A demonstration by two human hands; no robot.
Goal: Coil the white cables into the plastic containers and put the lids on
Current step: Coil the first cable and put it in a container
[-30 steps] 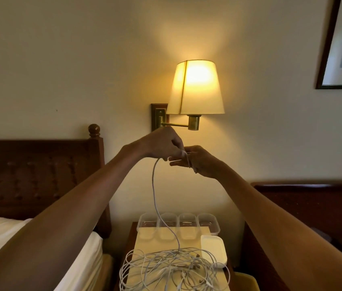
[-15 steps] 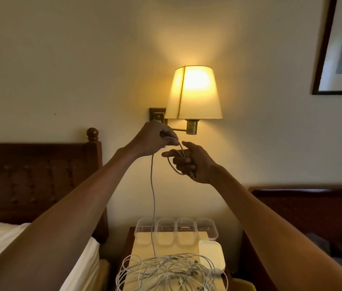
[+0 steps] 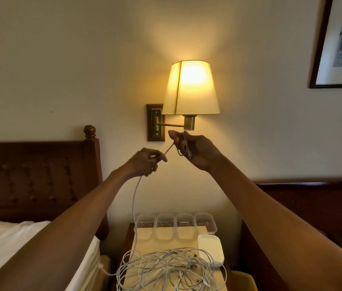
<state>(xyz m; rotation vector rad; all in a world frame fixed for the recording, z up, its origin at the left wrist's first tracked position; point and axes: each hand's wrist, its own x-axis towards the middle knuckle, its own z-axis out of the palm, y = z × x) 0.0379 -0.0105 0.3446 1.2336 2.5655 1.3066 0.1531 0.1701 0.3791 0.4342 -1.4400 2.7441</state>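
White cable | left hand dropped lower, pinching it | right hand grips its looped end

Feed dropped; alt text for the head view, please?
The right hand grips a small coil of white cable below a lit wall lamp; the left hand pinches its strand, which trails down to a cable tangle on the nightstand by four open containers.
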